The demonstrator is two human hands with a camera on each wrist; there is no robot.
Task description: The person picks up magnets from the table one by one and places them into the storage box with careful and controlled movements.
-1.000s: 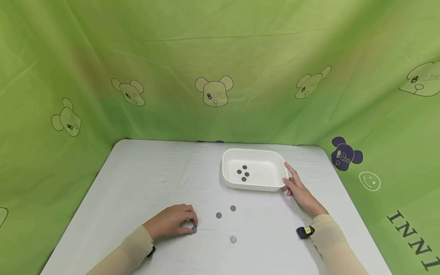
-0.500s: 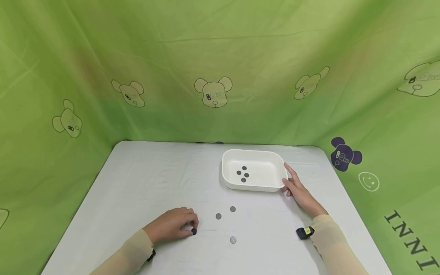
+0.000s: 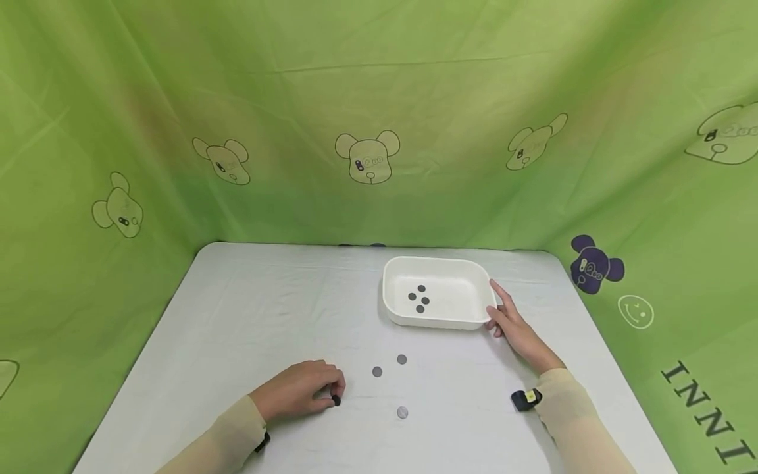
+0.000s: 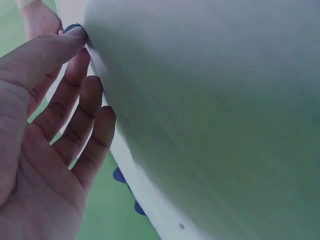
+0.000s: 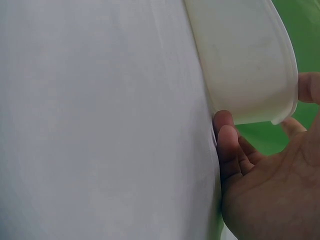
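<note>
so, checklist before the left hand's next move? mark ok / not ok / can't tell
1. Left hand pinches a dark disc at its fingertips: ok.
2. That disc lifted clear of the table: cannot tell.
3. Right hand holds the end of the white dish: ok.
4. Dish upright, with bare floor beside the four discs inside: ok.
5. Three loose discs apart from one another: ok.
6. All discs in the dish: not ok, one in hand and three on the table.

White-topped table (image 3: 272, 303), white rectangular dish (image 3: 458, 293) near its far edge, three small grey discs (image 3: 377, 372) lying apart before it
</note>
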